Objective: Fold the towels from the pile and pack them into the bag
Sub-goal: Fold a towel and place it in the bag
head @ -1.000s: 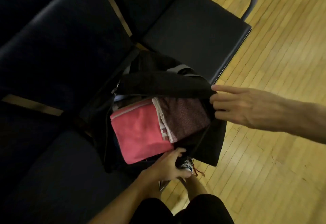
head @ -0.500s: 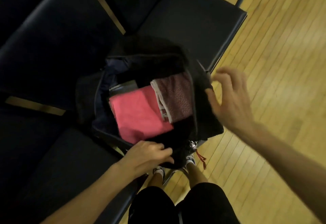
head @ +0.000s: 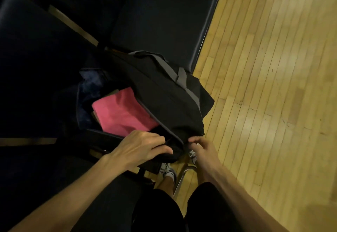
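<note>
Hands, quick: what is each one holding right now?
Left hand: closed, gripping the near edge of the black bag.
Right hand: closed, fingertips pinching the black bag at its near corner.

no legible text, labels or numbers anywhere

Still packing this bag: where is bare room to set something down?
The dark seat beyond the bag, up to the wood floor, is bare. Crowded: the bag's near corner, held by left hand and right hand.
</note>
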The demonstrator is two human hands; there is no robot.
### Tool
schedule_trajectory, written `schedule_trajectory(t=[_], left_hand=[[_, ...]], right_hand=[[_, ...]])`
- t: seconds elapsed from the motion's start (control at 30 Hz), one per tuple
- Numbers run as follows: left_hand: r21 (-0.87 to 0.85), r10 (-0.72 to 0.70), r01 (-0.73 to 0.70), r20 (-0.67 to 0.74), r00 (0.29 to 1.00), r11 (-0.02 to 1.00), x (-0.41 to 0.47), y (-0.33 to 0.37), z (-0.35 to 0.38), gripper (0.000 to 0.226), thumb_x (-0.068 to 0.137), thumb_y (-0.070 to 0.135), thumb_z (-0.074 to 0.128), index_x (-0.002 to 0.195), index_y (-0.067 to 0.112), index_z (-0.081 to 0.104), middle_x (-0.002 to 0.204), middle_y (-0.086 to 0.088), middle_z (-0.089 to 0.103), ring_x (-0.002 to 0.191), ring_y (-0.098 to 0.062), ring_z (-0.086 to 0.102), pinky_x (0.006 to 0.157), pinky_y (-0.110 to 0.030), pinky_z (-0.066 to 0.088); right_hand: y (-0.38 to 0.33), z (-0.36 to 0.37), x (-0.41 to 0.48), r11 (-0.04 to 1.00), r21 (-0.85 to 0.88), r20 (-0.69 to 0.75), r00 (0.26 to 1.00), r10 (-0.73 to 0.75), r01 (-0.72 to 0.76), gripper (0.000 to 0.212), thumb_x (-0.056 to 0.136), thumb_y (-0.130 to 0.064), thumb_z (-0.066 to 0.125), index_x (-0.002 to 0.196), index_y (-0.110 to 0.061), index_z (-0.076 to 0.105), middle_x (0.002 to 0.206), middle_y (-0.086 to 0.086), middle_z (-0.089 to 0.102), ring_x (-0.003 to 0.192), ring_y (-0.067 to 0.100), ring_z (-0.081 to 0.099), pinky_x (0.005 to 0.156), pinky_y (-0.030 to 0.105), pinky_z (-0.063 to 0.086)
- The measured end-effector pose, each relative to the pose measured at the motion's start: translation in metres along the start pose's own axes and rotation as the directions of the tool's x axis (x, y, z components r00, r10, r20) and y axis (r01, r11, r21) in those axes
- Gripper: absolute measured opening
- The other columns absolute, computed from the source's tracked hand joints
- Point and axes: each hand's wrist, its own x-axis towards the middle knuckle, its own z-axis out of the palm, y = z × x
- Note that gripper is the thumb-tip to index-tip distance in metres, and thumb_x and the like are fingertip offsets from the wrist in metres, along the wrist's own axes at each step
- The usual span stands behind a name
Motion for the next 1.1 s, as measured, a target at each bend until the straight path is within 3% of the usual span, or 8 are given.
schedule_trajectory(t=[0.07, 0.23, 0.4, 0.6, 0.73, 0.83, 0.93, 1.1], left_hand=[[-0.036, -0.029, 0.029, 0.003, 1.000, 0.999, 0.002, 0.002, -0.004, 0.054, 0.095, 0.058, 0.048, 0.061, 0.016, 0.052, 0.053, 0.007, 0.044, 0.046, -0.010, 0.038, 0.042, -0.026, 0.029], [-0.138, -0.084, 0.081, -0.013, 0.996, 0.987, 0.011, -0.002, -0.017, 0.052, 0.094, 0.056, 0.052, 0.065, 0.014, 0.063, 0.053, 0.012, 0.046, 0.047, -0.008, 0.043, 0.044, -0.027, 0.037], [-0.269, -0.152, 0.133, -0.051, 0.987, 0.954, 0.017, -0.007, -0.026, 0.043, 0.090, 0.054, 0.059, 0.069, 0.018, 0.071, 0.054, 0.013, 0.054, 0.048, -0.004, 0.047, 0.046, -0.028, 0.040], [-0.230, -0.135, 0.129, -0.012, 0.991, 0.965, 0.018, -0.007, -0.022, 0.050, 0.091, 0.059, 0.055, 0.070, 0.017, 0.071, 0.055, 0.010, 0.056, 0.048, -0.007, 0.049, 0.045, -0.032, 0.040], [-0.087, -0.285, 0.284, 0.004, 0.959, 0.955, 0.023, -0.020, -0.027, 0.047, 0.089, 0.062, 0.049, 0.068, 0.023, 0.065, 0.056, 0.010, 0.055, 0.053, -0.008, 0.053, 0.051, -0.033, 0.041], [0.169, -0.115, 0.137, -0.131, 0.985, 0.976, 0.024, -0.008, -0.021, 0.026, 0.093, 0.042, 0.060, 0.089, 0.017, 0.066, 0.078, 0.002, 0.064, 0.072, -0.018, 0.059, 0.061, -0.037, 0.049], [0.023, 0.145, -0.143, -0.076, 0.987, 0.989, 0.024, 0.040, 0.005, 0.028, 0.090, 0.007, 0.069, 0.117, 0.008, 0.064, 0.098, -0.006, 0.063, 0.086, -0.020, 0.058, 0.074, -0.032, 0.053], [-0.265, -0.174, 0.200, 0.119, 0.977, 0.943, 0.030, 0.056, 0.027, 0.068, 0.087, 0.009, 0.072, 0.146, 0.027, 0.044, 0.111, 0.018, 0.044, 0.106, -0.004, 0.048, 0.090, -0.027, 0.051]], right_hand=[[-0.013, 0.008, 0.001, 0.987, 0.116, 0.099, 0.988, -0.122, 0.110, 0.037, 0.087, -0.001, 0.067, 0.112, -0.027, 0.056, 0.113, 0.001, 0.063, 0.100, 0.008, 0.064, 0.073, 0.018, 0.053], [-0.029, 0.015, 0.007, 0.892, 0.407, -0.051, 0.980, -0.191, 0.196, 0.055, 0.084, 0.015, 0.061, 0.111, -0.028, 0.039, 0.119, 0.014, 0.059, 0.111, 0.028, 0.062, 0.088, 0.053, 0.056], [-0.021, 0.003, -0.005, 0.911, 0.156, -0.210, 0.914, -0.348, 0.382, 0.062, 0.087, -0.001, 0.070, 0.121, -0.033, 0.030, 0.107, -0.007, 0.065, 0.096, 0.004, 0.067, 0.081, 0.025, 0.058], [-0.033, 0.002, 0.019, 0.931, -0.325, 0.089, 0.986, -0.144, 0.165, 0.030, 0.091, -0.040, 0.067, 0.111, -0.019, 0.060, 0.100, -0.009, 0.065, 0.094, 0.012, 0.063, 0.077, 0.026, 0.053], [-0.055, -0.031, 0.016, 0.980, -0.109, 0.224, 0.964, -0.140, 0.167, 0.013, 0.095, -0.031, 0.061, 0.098, -0.020, 0.068, 0.097, -0.005, 0.070, 0.095, 0.008, 0.065, 0.079, 0.024, 0.048], [-0.059, -0.047, 0.004, 0.966, -0.150, 0.254, 0.952, -0.170, 0.212, 0.022, 0.094, -0.035, 0.061, 0.091, -0.017, 0.073, 0.093, -0.001, 0.073, 0.092, 0.010, 0.066, 0.085, 0.031, 0.049], [-0.049, -0.047, -0.008, 0.967, -0.120, 0.314, 0.932, -0.179, 0.226, 0.022, 0.094, -0.031, 0.062, 0.092, -0.012, 0.072, 0.097, 0.009, 0.071, 0.097, 0.028, 0.064, 0.091, 0.048, 0.048], [-0.039, -0.042, -0.023, 0.952, 0.065, 0.293, 0.907, -0.304, 0.298, 0.019, 0.090, -0.022, 0.069, 0.090, -0.003, 0.069, 0.088, 0.025, 0.064, 0.085, 0.047, 0.057, 0.080, 0.060, 0.048]])
